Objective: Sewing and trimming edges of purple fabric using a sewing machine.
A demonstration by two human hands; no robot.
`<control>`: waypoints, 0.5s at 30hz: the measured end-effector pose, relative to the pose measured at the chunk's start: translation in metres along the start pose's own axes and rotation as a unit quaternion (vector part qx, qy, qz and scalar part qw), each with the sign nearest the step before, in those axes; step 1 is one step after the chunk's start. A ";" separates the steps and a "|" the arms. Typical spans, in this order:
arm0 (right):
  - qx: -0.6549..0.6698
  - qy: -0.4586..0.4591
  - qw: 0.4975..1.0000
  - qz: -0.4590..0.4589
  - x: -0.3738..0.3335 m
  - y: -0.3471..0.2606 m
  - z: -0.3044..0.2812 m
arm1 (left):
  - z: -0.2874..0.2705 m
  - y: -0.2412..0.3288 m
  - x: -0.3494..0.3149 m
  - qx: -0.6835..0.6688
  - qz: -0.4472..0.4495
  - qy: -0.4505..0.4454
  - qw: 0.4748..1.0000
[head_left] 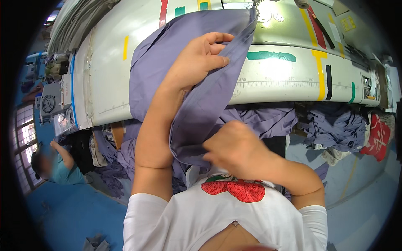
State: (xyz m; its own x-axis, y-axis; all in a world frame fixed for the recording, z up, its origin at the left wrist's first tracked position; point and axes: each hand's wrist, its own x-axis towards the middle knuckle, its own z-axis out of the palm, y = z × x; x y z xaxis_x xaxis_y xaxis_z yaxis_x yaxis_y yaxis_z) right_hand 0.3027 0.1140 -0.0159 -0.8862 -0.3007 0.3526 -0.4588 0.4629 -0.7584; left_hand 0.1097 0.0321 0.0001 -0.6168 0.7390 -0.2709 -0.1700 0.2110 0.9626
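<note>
A large piece of purple-grey fabric (157, 62) lies over the white table of a sewing machine and hangs off its front edge toward me. Along its right side runs a folded, seamed edge, which narrows toward the machine's working end at the top. My left hand (201, 56) rests on the cloth beside that edge, thumb and index finger stretched out and apart. Lower down, in front of the table, my right hand (236, 146) is smeared by motion. Its fingers look curled in against the hanging edge of the fabric.
The white machine table (276, 88) carries a printed ruler and coloured tape strips. Purple cloth bundles (335, 125) are heaped below its front, beside a red patterned cloth (377, 138). Stacked grey cloth (77, 25) stands at the far left. Another person (63, 163) sits at the left.
</note>
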 end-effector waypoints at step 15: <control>-0.346 0.224 0.911 -0.006 0.059 0.098 -0.073 | -0.001 -0.005 -0.001 -0.099 0.023 -0.033 0.994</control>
State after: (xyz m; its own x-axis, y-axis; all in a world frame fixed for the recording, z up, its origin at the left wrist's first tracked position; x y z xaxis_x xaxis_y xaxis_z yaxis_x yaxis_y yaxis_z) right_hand 0.2003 0.2022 -0.0295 -0.7473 -0.0095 0.6644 -0.2611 0.9236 -0.2806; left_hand 0.1101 0.0299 -0.0045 -0.5776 0.7863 -0.2193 -0.2938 0.0504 0.9545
